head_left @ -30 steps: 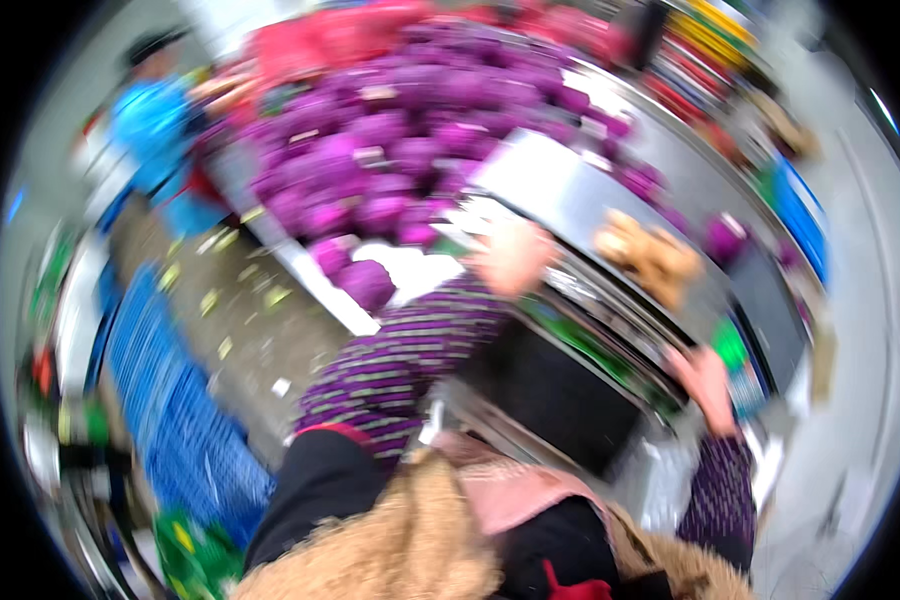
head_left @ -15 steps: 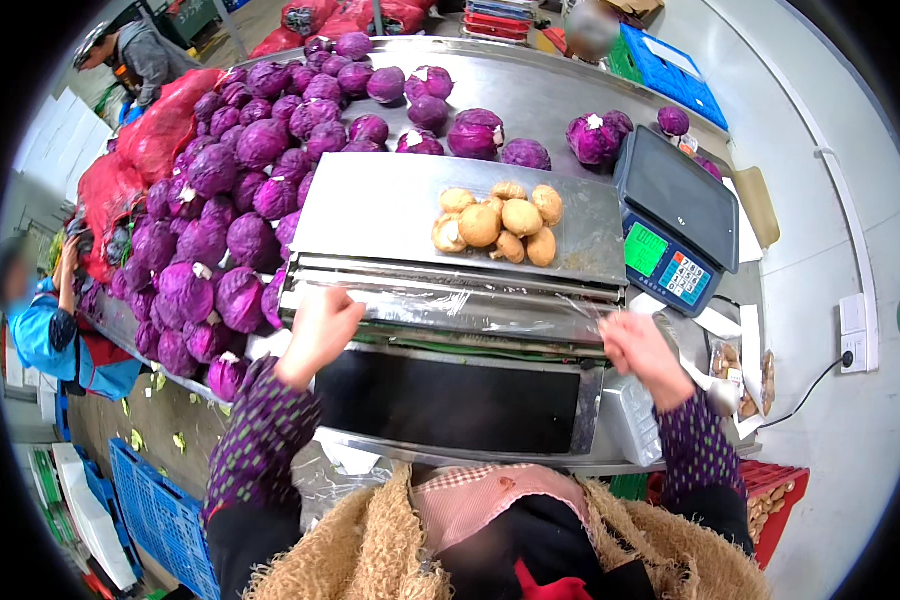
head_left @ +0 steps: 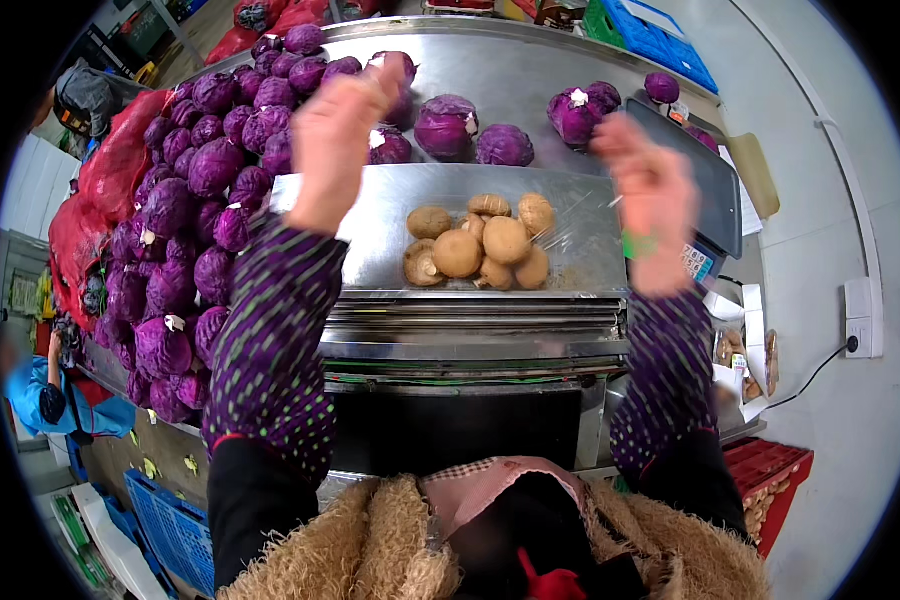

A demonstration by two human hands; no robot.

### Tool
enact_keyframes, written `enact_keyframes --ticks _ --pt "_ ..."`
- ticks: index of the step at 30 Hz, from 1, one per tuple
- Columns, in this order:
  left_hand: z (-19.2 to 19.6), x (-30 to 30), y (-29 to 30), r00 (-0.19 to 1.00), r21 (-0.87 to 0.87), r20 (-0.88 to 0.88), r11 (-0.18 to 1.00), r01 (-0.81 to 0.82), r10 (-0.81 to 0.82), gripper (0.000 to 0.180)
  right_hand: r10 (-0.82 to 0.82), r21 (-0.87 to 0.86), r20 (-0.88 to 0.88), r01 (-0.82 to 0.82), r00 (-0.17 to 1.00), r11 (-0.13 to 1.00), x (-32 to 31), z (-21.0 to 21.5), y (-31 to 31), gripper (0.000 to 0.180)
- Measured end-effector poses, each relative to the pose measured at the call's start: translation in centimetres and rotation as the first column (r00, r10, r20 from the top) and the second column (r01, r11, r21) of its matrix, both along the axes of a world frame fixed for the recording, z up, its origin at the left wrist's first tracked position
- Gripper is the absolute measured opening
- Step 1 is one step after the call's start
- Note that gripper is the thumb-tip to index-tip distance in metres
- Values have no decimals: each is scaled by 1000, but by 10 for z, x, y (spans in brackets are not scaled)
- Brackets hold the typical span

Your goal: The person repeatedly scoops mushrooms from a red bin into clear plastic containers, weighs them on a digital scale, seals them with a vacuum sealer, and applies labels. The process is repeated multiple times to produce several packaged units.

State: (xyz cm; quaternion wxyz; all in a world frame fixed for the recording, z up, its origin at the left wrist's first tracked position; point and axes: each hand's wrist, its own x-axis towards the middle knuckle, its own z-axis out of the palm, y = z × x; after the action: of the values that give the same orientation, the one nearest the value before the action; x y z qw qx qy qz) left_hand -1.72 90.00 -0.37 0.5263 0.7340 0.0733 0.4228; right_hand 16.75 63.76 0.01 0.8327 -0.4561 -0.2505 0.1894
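Note:
My left hand (head_left: 342, 145) is raised over the far left of a metal plate (head_left: 370, 235), in front of the purple cabbages. My right hand (head_left: 655, 205) hangs in front of the scale on the right. Both are smeared by motion, with fingers drawn together. Clear plastic film (head_left: 575, 228) shows as thin glints and creases beside my right hand; it appears stretched between the hands, though its far edge is hard to see. Several brown mushrooms (head_left: 506, 240) lie clustered on the plate, one with its underside up. Nearer me are the wrapping machine's metal rollers (head_left: 470, 322) and black panel (head_left: 450, 430).
Purple cabbages (head_left: 215, 165) pile up on the left, beside red mesh sacks (head_left: 120, 150). The digital scale (head_left: 705, 185) stands right, near packed mushrooms (head_left: 735, 350) and a wall socket (head_left: 858, 320). A red crate (head_left: 770, 480) sits below. Someone in blue (head_left: 45, 385) is at far left.
Both hands have gone up and away from me, from the rollers to beyond the mushrooms, drawing the film with them. My view has shifted slightly; the mushrooms appear lower.

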Motion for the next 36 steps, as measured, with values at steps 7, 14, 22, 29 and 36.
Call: enact_keyframes --ticks 7,14,22,29,36 --pt "-108 -7 -11 820 368 -572 893 260 -3 34 332 -679 620 276 711 680 -4 -94 17 20" --pt "-83 -40 -29 751 -383 -481 879 285 -453 31 405 -662 594 137 695 737 -21 -77 4 12" --pt "-12 -117 -59 531 -343 -721 895 285 -445 32 367 -587 632 113 682 801 -90 -16 -16 8" --pt "23 -230 -166 578 -113 -633 801 588 -515 39 313 -377 600 -84 736 922 -222 -15 -147 6" --pt "-81 -247 -165 652 -119 -757 989 -88 -33 42 392 -734 -73 -315 917 602 -205 -90 -155 27"
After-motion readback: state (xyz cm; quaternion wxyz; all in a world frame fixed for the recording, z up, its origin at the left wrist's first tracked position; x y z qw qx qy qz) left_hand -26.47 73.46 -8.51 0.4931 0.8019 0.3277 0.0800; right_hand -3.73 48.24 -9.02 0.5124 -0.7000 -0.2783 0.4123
